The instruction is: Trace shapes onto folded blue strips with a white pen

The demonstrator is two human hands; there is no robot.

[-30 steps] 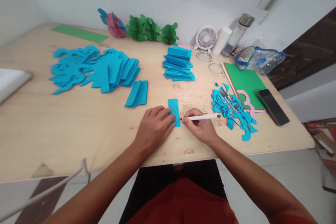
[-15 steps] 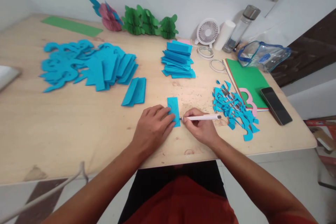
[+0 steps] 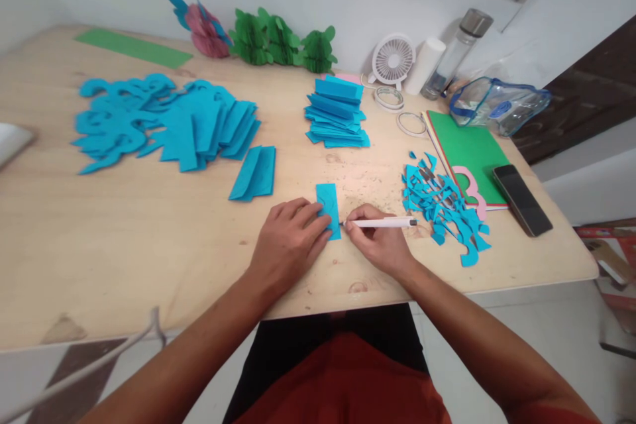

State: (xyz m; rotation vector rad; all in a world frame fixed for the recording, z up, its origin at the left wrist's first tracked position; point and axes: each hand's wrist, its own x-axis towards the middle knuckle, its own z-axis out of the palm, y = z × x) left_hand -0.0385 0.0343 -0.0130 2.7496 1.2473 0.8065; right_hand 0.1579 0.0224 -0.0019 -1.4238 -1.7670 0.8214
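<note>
Cutouts [image 3: 116,119], blue and curly-edged, sprawl beyond and left of the left hand [image 3: 291,238], which lies flat, clamped on nothing, its fingertips over the left side of a blue paper strip [image 3: 326,193]. That narrow, straight-edged strip lies on the table [image 3: 189,238] between the hands, marked with a dark curved line; right of it, the right hand [image 3: 380,246] pinches a pale pen [image 3: 385,222], near blue scraps [image 3: 444,202].

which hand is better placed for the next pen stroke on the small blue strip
Right, I'd judge. The right hand grips the pen, its tip by the strip's right edge. The left hand holds no pen; its fingers rest on the strip, better placed to steady it.
</note>
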